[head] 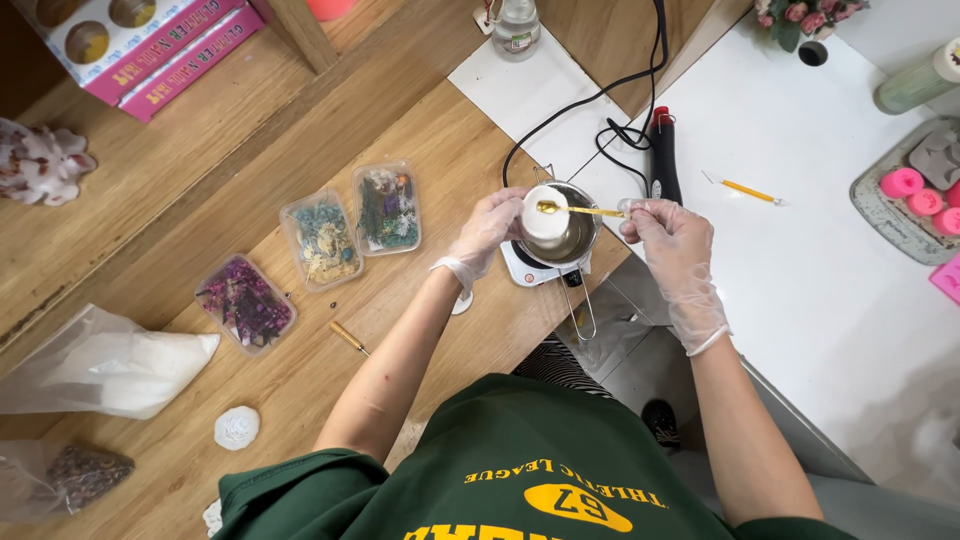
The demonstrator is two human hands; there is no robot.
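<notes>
Below us, we see our two hands in thin, crinkly clear plastic gloves, working above a small round metal pot (572,240) with a long wire handle. The pot sits on a little white square hot plate (530,268) at the far edge of the pale wooden table (300,380).

Our left hand (490,228) curls its fingers around a short white cylinder, a smooth candle (545,217), holding it over the pot's left rim. Our right hand (672,235) pinches the end of a slim golden spoon (580,210) between thumb and fingertips; its small bowl rests on the candle's top.

To the left on the table lie three clear, rounded plastic boxes (322,240) of dried flowers: purple, pale blue and cream, and mixed green. Just beside them lies a short golden tool (349,338). Nearer and further left are a soft white plastic bag (110,365) and a small white moulded rosette (237,428).

To the right stands a smooth white table (800,250). On it lie a black tool with a red tip (663,155) trailing a black cord, a thin yellow stick (745,189), and a grey tray (880,205) holding round pink pieces.
</notes>
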